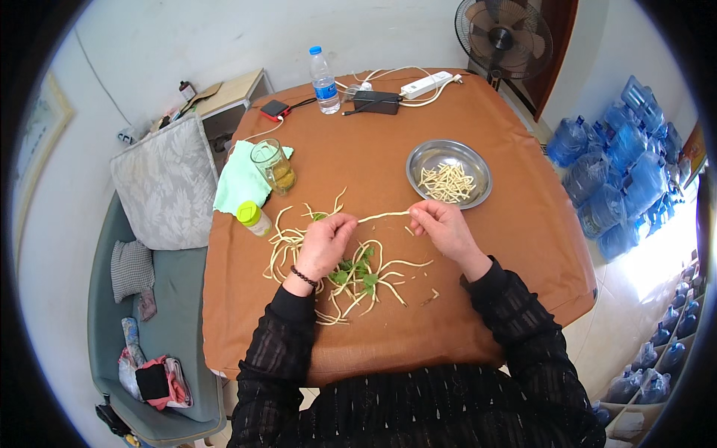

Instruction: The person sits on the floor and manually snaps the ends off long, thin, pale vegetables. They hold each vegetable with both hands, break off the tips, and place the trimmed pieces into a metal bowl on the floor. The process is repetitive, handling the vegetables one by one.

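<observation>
A long pale root [383, 215] is stretched level between my two hands above the brown table cover [358, 151]. My left hand [326, 243] pinches one end, and my right hand [442, 228] pinches the other. Below and around my left hand lie several more long pale roots [285, 243], with green leaves [358, 271] among them. Just beyond my right hand is a round metal bowl [483, 168] that holds short cut or broken pieces of root [448, 183]. Small brownish scraps [430, 297] lie on the cover to the right of the leaves.
At the left stand a green-lidded container [254, 218] and a glass mug [273, 166] by a mint-green cloth [240, 178]. Farther back are a water bottle [325, 84], a black power adapter [376, 102], a white power strip [425, 85] and a red-and-black device [274, 110] with cables.
</observation>
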Action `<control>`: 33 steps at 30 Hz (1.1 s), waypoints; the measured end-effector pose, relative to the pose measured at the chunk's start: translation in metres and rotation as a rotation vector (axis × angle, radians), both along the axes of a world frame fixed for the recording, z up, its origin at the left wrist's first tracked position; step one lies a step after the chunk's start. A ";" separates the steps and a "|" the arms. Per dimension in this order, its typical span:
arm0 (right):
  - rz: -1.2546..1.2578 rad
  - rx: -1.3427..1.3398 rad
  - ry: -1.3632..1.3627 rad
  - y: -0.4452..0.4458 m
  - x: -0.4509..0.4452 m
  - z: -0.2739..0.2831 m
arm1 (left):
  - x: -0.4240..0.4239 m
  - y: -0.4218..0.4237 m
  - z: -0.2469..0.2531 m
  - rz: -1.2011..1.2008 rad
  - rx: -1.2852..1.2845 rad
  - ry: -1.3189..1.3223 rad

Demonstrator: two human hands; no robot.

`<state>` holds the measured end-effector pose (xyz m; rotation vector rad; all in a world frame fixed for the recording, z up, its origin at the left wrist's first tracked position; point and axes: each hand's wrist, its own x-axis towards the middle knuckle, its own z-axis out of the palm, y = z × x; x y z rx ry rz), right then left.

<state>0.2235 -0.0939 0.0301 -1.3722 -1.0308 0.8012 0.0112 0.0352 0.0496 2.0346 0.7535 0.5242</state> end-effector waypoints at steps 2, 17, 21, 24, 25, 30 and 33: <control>0.065 0.012 0.016 0.000 0.003 -0.002 | -0.001 0.011 -0.016 0.024 -0.139 -0.085; 0.048 -0.067 -0.125 -0.003 0.003 -0.003 | -0.003 0.014 -0.014 -0.003 -0.171 -0.065; 0.015 0.018 -0.272 -0.003 -0.004 -0.007 | -0.002 0.012 -0.015 0.066 -0.129 -0.134; 0.039 0.084 -0.374 -0.004 -0.009 -0.005 | -0.002 0.016 -0.019 0.109 -0.081 -0.112; 0.037 0.106 -0.431 -0.005 -0.011 0.000 | -0.003 0.016 -0.019 0.106 -0.012 -0.060; -0.017 0.141 -0.441 -0.006 -0.014 0.002 | 0.006 -0.014 0.011 0.203 1.077 0.134; -0.017 0.118 -0.445 -0.006 -0.017 0.003 | 0.012 -0.032 0.016 -0.003 0.838 -0.034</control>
